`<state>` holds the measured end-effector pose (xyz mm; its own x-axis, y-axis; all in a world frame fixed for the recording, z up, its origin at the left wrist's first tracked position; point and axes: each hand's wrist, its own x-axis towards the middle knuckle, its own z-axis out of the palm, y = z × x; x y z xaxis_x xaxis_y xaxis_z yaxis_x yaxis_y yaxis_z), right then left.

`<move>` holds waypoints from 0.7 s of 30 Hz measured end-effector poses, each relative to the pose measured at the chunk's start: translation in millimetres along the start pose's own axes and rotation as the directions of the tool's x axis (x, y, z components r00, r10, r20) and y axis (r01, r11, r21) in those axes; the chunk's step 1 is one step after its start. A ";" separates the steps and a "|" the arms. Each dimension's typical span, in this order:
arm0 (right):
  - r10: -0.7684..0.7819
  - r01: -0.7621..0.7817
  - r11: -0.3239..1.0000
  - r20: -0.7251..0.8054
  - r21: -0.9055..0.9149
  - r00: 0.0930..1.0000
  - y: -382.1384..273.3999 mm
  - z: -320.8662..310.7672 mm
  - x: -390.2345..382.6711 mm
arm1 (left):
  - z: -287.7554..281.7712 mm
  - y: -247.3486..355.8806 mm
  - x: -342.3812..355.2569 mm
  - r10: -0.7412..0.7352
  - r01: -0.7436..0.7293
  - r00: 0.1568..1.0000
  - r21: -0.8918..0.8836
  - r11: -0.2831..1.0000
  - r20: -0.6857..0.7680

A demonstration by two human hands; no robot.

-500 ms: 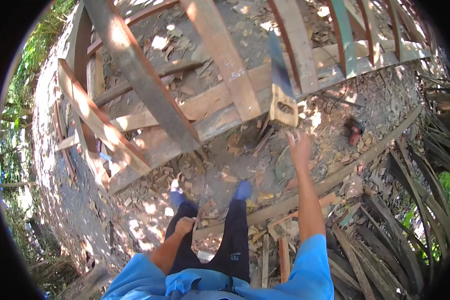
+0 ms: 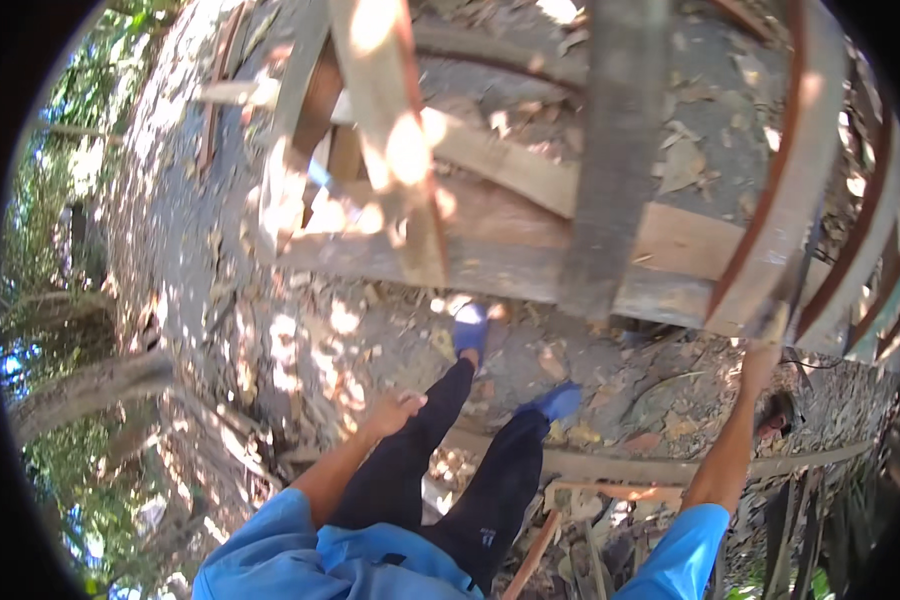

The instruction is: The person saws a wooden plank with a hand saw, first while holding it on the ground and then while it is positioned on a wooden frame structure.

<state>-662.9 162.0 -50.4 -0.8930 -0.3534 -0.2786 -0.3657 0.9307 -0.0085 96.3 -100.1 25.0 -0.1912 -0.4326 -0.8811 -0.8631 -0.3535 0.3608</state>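
At the lower right end of the slatted wooden frame, my right hand meets the handle of a handsaw. Its fingers are blurred and partly hidden, so a grip on the handle cannot be made out. The dark saw blade rises away between two slats and shows only in part. My left hand hovers by my left thigh, its fingers drawn together; what they hold, if anything, is too small to tell. A dark loose plank lies across the frame, between my two hands.
A long board lies on the ground behind my blue shoes. A small dark and red object rests right of my right forearm. Wood scraps and dry leaves cover the ground. A thick log lies at far left.
My view has swung left, so the frame sits further right. My right hand has reached up to the saw handle, which was just beyond its fingers. My left hand has lifted slightly.
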 end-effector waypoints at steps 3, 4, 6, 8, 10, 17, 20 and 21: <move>0.166 -0.156 0.983 -0.100 0.096 0.981 -4.5 -42.6 -16.3 | -22.8 -39.9 11.2 0.062 -0.064 0.996 -0.034 0.997 -0.061; 0.155 -0.147 0.986 -0.117 0.075 0.981 -14.4 -53.2 -26.7 | -37.5 -50.5 11.7 0.046 -0.048 0.998 -0.053 0.997 -0.031; 0.074 -0.008 0.980 -0.331 0.198 0.941 -25.5 -67.3 -68.4 | -61.9 -57.5 20.8 0.331 -0.323 0.940 0.100 0.941 -0.081; -0.078 0.168 0.971 -0.435 0.172 0.897 -34.9 -75.4 -111.8 | -80.1 -38.6 26.3 0.208 -0.194 0.969 0.108 0.975 -0.134; 0.210 -0.190 0.977 -0.278 0.097 0.937 -42.2 -75.5 -162.4 | -91.3 -7.6 17.3 -0.003 0.009 0.988 0.041 0.999 -0.156; 0.492 -0.228 0.784 -0.354 0.578 0.795 -97.3 -28.9 -385.4 | -76.1 33.8 -110.2 0.337 -0.799 0.571 0.412 0.437 0.749; 0.602 -0.428 0.745 -0.237 0.511 0.763 -110.0 -18.2 -446.2 | -63.3 24.9 -138.4 0.474 -0.853 0.521 0.447 0.268 0.710; 0.606 -0.414 0.741 -0.261 0.529 0.752 -108.4 -17.3 -456.6 | -55.5 25.6 -139.5 0.365 -0.832 0.550 0.451 0.324 0.751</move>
<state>-220.1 220.9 94.4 -0.9612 0.2736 0.0357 0.2373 0.8856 -0.3993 126.8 -94.8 174.1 -0.7716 0.2564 -0.5821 -0.3315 0.6189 0.7121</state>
